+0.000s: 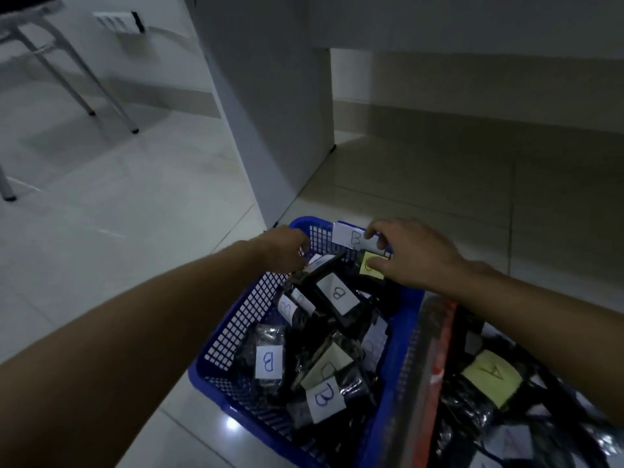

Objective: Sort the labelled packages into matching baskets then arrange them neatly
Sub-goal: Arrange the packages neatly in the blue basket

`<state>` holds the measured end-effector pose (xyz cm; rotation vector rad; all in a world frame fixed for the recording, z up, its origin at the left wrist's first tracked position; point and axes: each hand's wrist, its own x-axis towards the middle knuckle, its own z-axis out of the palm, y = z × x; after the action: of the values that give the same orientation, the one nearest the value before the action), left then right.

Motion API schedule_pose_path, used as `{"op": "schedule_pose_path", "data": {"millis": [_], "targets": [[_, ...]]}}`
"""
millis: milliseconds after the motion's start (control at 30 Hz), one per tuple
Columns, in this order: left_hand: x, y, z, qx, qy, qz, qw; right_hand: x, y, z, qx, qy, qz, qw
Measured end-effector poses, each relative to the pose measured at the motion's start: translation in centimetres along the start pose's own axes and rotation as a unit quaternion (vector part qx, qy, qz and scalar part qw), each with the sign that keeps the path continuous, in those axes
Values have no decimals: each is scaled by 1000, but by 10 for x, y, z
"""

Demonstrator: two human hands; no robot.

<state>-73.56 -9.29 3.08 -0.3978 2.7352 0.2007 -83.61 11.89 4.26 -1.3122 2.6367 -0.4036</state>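
A blue mesh basket (236,329) on the floor holds several black packages with white and yellow paper labels marked B (269,362). Its far rim carries a white B tag (349,238). My left hand (287,248) reaches over the far left corner, fingers curled around the end of a black package (324,265). My right hand (408,255) hovers at the far right corner and pinches a package with a yellow label (368,267). To the right, a red basket (435,376) holds black packages, one with a yellow A label (491,378).
A white cabinet panel (270,113) stands just behind the blue basket. Chair legs (84,79) stand on the pale tiled floor at the far left. Open floor lies to the left of the baskets and under the desk at the right.
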Motion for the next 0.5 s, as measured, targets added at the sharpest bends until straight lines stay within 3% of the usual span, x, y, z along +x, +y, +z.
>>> {"op": "schedule_pose_path", "data": {"millis": [233, 500], "targets": [[45, -15, 0, 9, -36, 106, 994, -10, -31, 26, -49, -82, 44, 995], [92, -3, 14, -58, -60, 252, 964, -5, -55, 61, -98, -170, 141, 971]]}}
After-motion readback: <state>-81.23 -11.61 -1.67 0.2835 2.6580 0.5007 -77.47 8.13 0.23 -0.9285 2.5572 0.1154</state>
